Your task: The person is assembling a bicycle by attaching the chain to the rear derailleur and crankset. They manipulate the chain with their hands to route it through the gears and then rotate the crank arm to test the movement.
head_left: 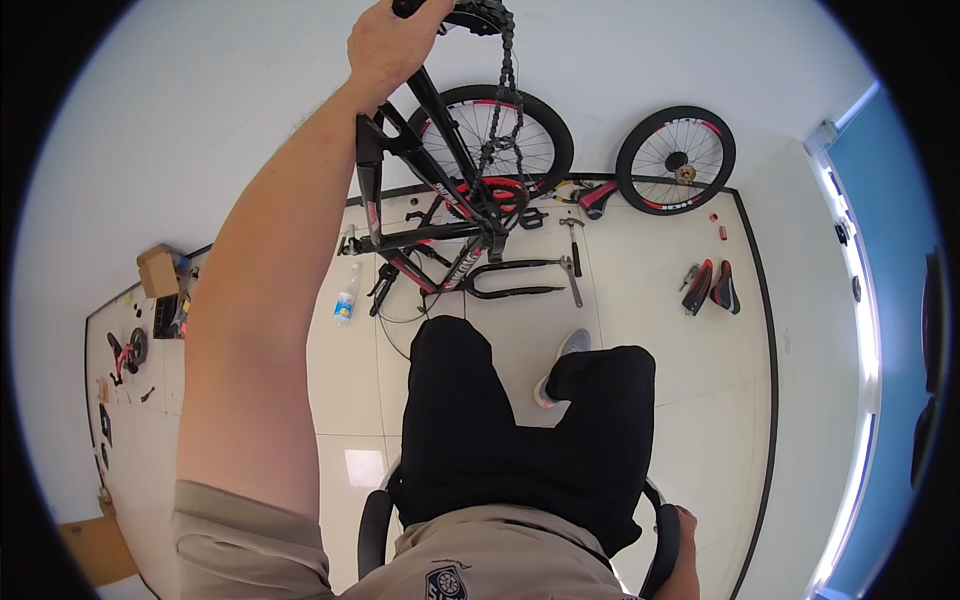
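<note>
My left hand (393,42) is raised high and is closed around a black tube at the rear end of a black and red bicycle frame (432,205). The frame is tipped up off the floor in front of me. A loose chain (506,95) hangs from the top of the frame down to the red crank ring (500,192). My right hand (686,545) is low at my side, wrapped over the black armrest (662,548) of the chair I sit on. My legs in black shorts stretch forward below the frame.
One wheel (540,125) stands behind the frame and another wheel (675,160) leans on the white wall. On the tiled floor lie a black fork (515,280), a hand tool (572,270), a water bottle (345,297), two saddles (712,288) and a cardboard box (157,270).
</note>
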